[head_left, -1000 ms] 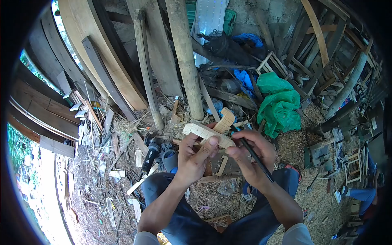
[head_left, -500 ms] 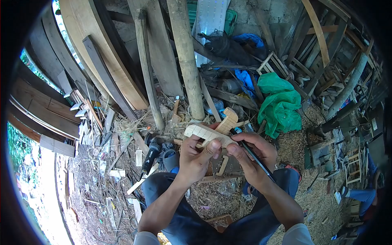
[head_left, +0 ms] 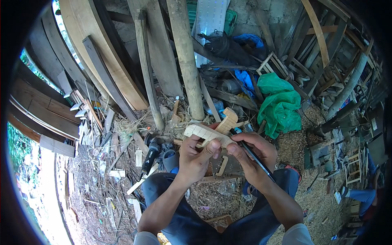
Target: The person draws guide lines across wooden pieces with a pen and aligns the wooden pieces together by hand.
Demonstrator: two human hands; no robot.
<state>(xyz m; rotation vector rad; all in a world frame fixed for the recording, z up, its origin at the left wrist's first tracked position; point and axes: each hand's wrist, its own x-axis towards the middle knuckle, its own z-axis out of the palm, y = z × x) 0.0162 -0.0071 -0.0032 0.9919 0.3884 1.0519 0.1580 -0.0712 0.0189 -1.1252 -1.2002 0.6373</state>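
Above my lap, my left hand (head_left: 194, 160) is closed round a pale, curved wooden piece (head_left: 200, 131) with a rounded end and fine lines marked across it. My right hand (head_left: 255, 152) grips a long thin dark tool (head_left: 257, 160), light blue near its upper end; its kind is unclear. The thumb and fingers of this hand also touch the right end of the pale piece. Just beyond lies a second, more yellow wooden block (head_left: 228, 121), also lined and rounded; whether it is joined to the first is hidden.
A black angle grinder (head_left: 151, 156) lies on the littered ground to the left, by a grey slipper (head_left: 170, 158). Posts and long planks (head_left: 104, 53) lean ahead. A green plastic sheet (head_left: 279, 106) sits right of my hands. Another person's leg (head_left: 361, 195) shows at far right.
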